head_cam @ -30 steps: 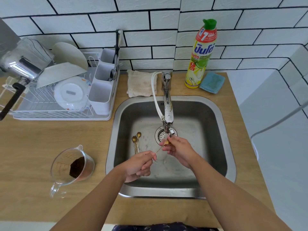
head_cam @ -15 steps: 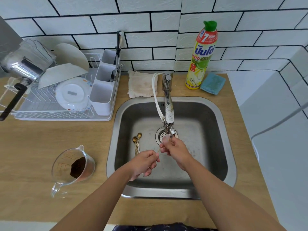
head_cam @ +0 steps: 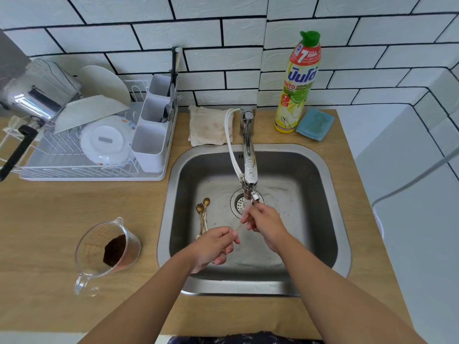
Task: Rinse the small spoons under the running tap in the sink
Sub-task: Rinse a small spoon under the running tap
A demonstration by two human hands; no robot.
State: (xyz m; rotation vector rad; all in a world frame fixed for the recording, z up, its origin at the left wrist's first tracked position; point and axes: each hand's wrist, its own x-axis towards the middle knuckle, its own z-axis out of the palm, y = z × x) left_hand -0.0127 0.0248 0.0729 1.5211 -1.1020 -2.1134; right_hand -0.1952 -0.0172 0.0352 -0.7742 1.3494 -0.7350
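Observation:
A thin gold spoon point(head_cam: 240, 225) is held over the steel sink point(head_cam: 330, 184), right under the chrome tap point(head_cam: 249, 167). My left hand point(head_cam: 214, 244) pinches the handle end. My right hand point(head_cam: 265, 223) closes on the bowl end, which the fingers and the water stream hide. Several more small gold spoons point(head_cam: 203, 214) lie together on the sink floor, left of the drain point(head_cam: 238, 202).
A dish rack point(head_cam: 82, 155) with plates, a pot and a cutlery holder stands at the left. A glass measuring jug point(head_cam: 109, 249) with dark contents sits left of the sink. Behind the sink are a cloth point(head_cam: 208, 126), a detergent bottle point(head_cam: 296, 83) and a blue sponge point(head_cam: 314, 124).
Both hands have lifted the spoon slightly closer to the tap's spout; my right hand's fingers have shifted over the bowl end. The spoons on the sink floor have not moved.

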